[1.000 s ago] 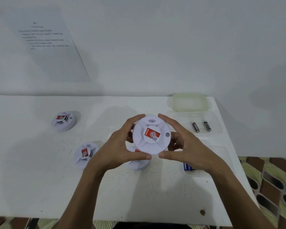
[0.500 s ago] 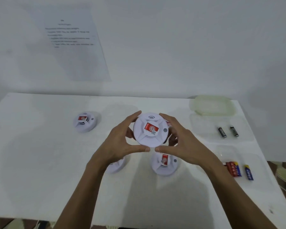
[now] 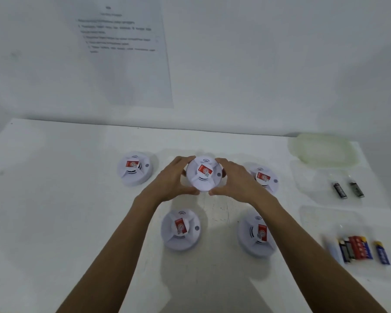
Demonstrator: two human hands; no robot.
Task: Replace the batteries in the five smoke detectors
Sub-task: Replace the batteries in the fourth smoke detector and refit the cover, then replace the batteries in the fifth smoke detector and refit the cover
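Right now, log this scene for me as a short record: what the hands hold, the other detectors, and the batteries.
Held: smoke detector, label side up, gripped at its rim by left hand and right hand
Resting on white table: back-left detector, back-right detector, front-left detector, front-right detector
Far right: two dark batteries, side by side
Near right: battery cluster, lone blue battery beside it
Wall: printed sheet, text unreadable
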